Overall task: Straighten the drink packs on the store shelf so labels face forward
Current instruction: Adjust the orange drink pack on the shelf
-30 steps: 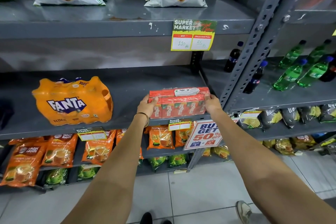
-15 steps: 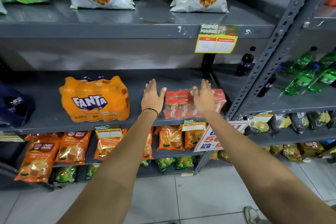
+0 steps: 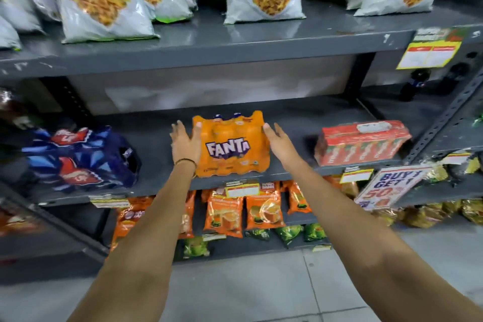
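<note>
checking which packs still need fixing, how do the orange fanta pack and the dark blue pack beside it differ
The orange Fanta pack stands square, logo facing forward; the dark blue pack sits skewed, its label crumpled and hard to read. The left hand and right hand flank the Fanta pack; the blue pack is untouched. Both are shrink-wrapped packs on the same grey shelf.

the orange drink pack (image 3: 231, 148) on the middle shelf (image 3: 156, 138) reads "fanta" in white letters on a purple patch. right of it and lower, a tilted white sign (image 3: 389, 187) hung at the shelf edge reads "buy 1 get 1" in blue and "50%" in red. left of the orange pack, the blue drink pack (image 3: 78, 158) shows a red and white logo ending in "up". price tags and the red pack's print are too blurred to read.
</note>
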{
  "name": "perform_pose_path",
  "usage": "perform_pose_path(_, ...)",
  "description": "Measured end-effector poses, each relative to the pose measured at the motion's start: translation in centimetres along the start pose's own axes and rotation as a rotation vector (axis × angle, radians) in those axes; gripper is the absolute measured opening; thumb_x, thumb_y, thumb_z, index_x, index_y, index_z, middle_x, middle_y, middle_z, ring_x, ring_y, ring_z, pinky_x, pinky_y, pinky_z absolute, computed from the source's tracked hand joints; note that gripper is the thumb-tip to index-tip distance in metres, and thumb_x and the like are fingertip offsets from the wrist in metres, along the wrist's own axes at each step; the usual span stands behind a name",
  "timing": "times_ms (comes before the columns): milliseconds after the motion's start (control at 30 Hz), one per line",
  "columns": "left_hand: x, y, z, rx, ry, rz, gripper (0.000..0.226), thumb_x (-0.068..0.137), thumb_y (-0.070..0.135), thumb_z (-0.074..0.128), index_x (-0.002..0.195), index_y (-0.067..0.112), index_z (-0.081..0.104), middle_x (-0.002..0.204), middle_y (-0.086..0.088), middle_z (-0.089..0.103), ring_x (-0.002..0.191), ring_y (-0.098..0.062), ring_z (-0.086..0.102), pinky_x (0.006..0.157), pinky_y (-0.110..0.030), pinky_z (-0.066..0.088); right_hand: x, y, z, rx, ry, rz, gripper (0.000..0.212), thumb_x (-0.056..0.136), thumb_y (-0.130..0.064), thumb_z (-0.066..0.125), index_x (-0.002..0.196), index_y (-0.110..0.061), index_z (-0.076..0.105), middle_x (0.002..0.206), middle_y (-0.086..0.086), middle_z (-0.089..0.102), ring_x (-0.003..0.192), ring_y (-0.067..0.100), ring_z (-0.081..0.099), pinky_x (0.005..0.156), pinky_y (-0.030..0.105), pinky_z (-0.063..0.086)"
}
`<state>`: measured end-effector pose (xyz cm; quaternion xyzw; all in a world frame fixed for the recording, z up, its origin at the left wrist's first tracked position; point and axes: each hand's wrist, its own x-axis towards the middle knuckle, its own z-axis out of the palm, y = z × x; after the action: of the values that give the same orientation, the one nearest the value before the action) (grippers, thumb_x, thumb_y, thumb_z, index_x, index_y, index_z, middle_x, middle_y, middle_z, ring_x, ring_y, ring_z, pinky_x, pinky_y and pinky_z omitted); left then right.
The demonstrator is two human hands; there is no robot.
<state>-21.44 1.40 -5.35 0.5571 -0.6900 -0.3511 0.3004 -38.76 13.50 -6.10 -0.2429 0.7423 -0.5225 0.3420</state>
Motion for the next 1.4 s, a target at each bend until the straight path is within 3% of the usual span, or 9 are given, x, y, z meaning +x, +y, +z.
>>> perform_pose_path(100, 0.4, -0.5, -1.2, -0.318, -0.237, -0.276, 0.076, 0.085, 0.071, 0.032, 0.142, 0.021, 0.04, 0.144, -0.007, 0.047, 0.123, -0.028, 0.051, 0.103, -0.043, 0.039, 0.0, -0.1, 1.4, 0.076, -0.004, 0.093, 0.085, 0.085, -0.068, 0.044, 0.153, -0.027, 0.012, 0.156, 0.008, 0.033, 0.138, 0.031, 0.04, 0.112, 0.051, 0.035)
perform_pose_path(200, -0.5, -0.5, -2.0, -0.554, -0.396, -0.4, 0.064, 0.088, 0.069, 0.027, 0.123, 0.021, 0.052, 0.112, -0.005, 0.061, 0.094, -0.023, 0.057, 0.081, -0.041, 0.045, 0.2, 0.0, 2.2, 0.068, 0.01, 0.145, 0.095, 0.077, -0.076, 0.045, 0.153, -0.03, 0.013, 0.156, 0.006, 0.034, 0.138, 0.033, 0.04, 0.111, 0.056, 0.034)
perform_pose_path(267, -0.4, -0.8, -1.6, -0.617, -0.467, -0.435, 0.056, 0.091, 0.064, 0.026, 0.119, 0.022, 0.051, 0.108, -0.009, 0.06, 0.085, -0.023, 0.059, 0.072, -0.041, 0.048, 0.4, -0.1, 2.4, 0.055, -0.004, 0.165, 0.095, 0.074, -0.079, 0.044, 0.152, -0.032, 0.017, 0.155, 0.006, 0.035, 0.136, 0.033, 0.042, 0.109, 0.057, 0.036)
perform_pose_path(400, -0.1, -1.0, -1.6, -0.581, -0.429, -0.43, 0.067, 0.089, 0.066, 0.03, 0.136, 0.02, 0.043, 0.135, -0.013, 0.055, 0.111, -0.032, 0.056, 0.085, -0.047, 0.046, 0.7, -0.5, 2.8, 0.077, 0.046, 0.198, 0.076, 0.083, -0.072, 0.042, 0.145, -0.03, 0.033, 0.147, 0.007, 0.046, 0.13, 0.033, 0.049, 0.107, 0.056, 0.04)
perform_pose_path(633, 0.2, -1.2, -1.3, -0.538, -0.41, -0.431, 0.067, 0.089, 0.066, 0.03, 0.14, 0.022, 0.037, 0.141, -0.013, 0.05, 0.127, -0.034, 0.049, 0.101, -0.052, 0.041, 0.9, -0.4, 2.8, 0.059, 0.091, 0.196, 0.068, 0.086, -0.067, 0.043, 0.141, -0.027, 0.04, 0.143, 0.008, 0.051, 0.127, 0.032, 0.052, 0.106, 0.055, 0.041)
perform_pose_path(933, -0.6, -0.1, 0.0, -0.536, -0.446, -0.413, 0.069, 0.088, 0.066, 0.03, 0.141, 0.022, 0.035, 0.144, -0.012, 0.047, 0.13, -0.035, 0.046, 0.106, -0.056, 0.036, 1.1, 0.1, 0.8, 0.103, 0.118, 0.217, 0.073, 0.083, -0.068, 0.047, 0.14, -0.024, 0.042, 0.142, 0.01, 0.053, 0.125, 0.033, 0.053, 0.104, 0.056, 0.042)
perform_pose_path(1400, -0.9, 0.3, 0.2, -0.436, -0.367, -0.408, 0.066, 0.088, 0.068, 0.028, 0.131, 0.02, 0.044, 0.135, -0.013, 0.056, 0.118, -0.033, 0.056, 0.097, -0.05, 0.045, 0.5, 0.0, 0.5, 0.112, 0.076, 0.201, 0.068, 0.087, -0.066, 0.043, 0.142, -0.026, 0.037, 0.144, 0.007, 0.05, 0.128, 0.032, 0.052, 0.105, 0.054, 0.04)
